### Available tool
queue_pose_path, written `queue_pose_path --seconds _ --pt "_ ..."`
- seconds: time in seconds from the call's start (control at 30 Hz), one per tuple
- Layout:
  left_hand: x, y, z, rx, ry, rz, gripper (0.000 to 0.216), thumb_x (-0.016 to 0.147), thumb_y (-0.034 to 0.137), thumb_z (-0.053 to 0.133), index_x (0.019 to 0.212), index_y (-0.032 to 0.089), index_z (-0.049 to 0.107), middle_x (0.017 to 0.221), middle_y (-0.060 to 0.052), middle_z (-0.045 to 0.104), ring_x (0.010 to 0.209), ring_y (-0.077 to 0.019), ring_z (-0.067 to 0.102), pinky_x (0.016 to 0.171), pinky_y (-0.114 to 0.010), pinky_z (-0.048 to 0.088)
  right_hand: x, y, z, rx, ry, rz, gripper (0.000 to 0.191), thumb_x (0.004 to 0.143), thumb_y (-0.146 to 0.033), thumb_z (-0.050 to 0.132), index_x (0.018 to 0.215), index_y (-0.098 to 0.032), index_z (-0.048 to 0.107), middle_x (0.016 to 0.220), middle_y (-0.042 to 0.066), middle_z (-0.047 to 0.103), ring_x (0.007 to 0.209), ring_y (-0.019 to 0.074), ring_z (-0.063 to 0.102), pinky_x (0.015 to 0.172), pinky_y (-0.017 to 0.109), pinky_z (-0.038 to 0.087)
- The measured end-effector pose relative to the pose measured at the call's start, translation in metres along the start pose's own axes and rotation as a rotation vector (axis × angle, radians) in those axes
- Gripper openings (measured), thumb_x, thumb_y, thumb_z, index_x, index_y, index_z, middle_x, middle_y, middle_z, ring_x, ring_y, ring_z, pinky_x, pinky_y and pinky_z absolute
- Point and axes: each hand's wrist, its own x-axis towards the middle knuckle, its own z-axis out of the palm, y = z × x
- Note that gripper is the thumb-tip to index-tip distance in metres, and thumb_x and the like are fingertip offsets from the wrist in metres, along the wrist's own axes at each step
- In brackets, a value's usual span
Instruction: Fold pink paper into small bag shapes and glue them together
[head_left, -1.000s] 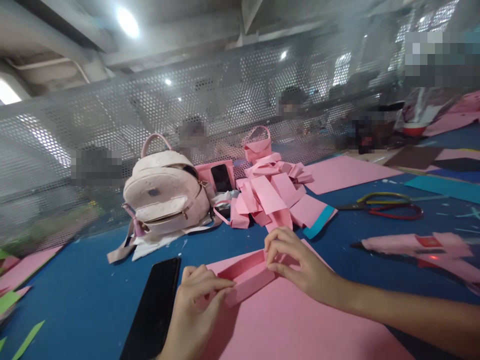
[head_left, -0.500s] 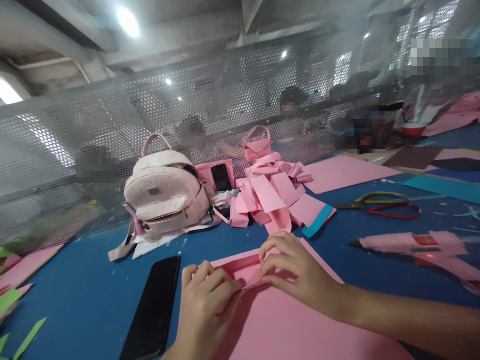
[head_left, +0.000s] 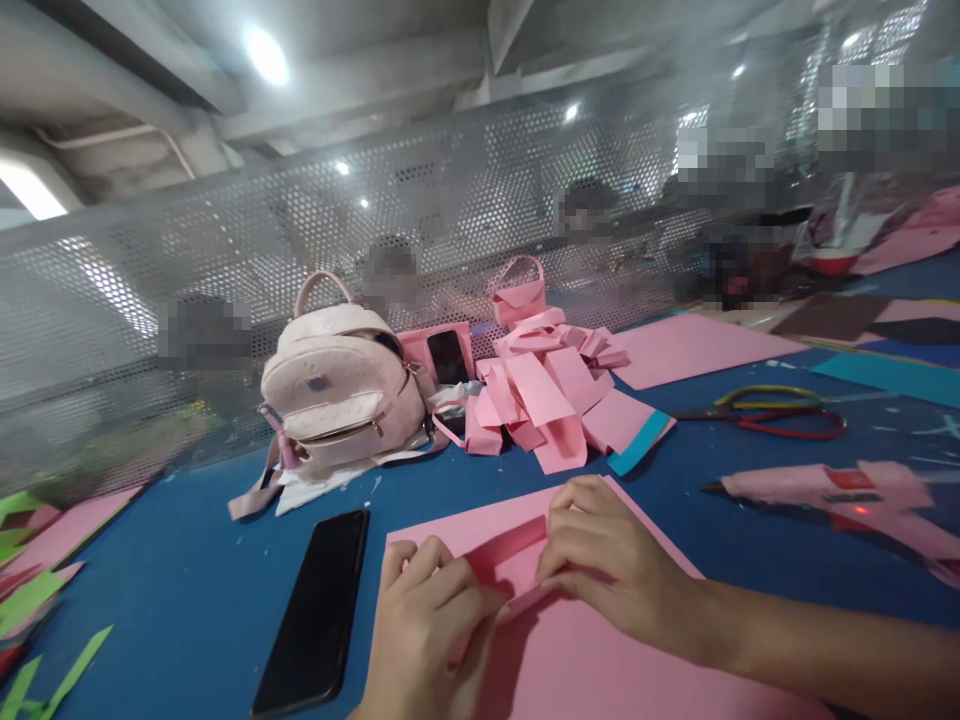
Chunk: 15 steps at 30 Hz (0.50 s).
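Our left hand (head_left: 439, 625) and right hand (head_left: 619, 560) each pinch an end of the box (head_left: 514, 553) (neither is nearer), between them over the sheet (head_left: 577, 660), long axis slanting away rightward.

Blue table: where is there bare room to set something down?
Left of the flat black phone, as far as the green strips; a smaller patch between the front pink sheet and glue gun. Crowded: around the cream backpack and pink paper pile.
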Motion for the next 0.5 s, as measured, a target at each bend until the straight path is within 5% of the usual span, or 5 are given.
queue_pose_path --seconds 0.5 --pt "-0.007 -0.012 -0.004 0.027 0.005 0.020 0.021 0.090 0.009 0.061 0.079 0.025 0.070 0.064 0.002 0.066 0.064 -0.0165 0.051 0.068 -0.036 0.027 0.002 0.008 -0.010 0.021 -0.025 -0.053 0.019 0.101 -0.029 0.060 0.085 -0.024 0.068 0.074 -0.001 0.064 0.083 0.0184 0.054 0.079 0.034 0.040"
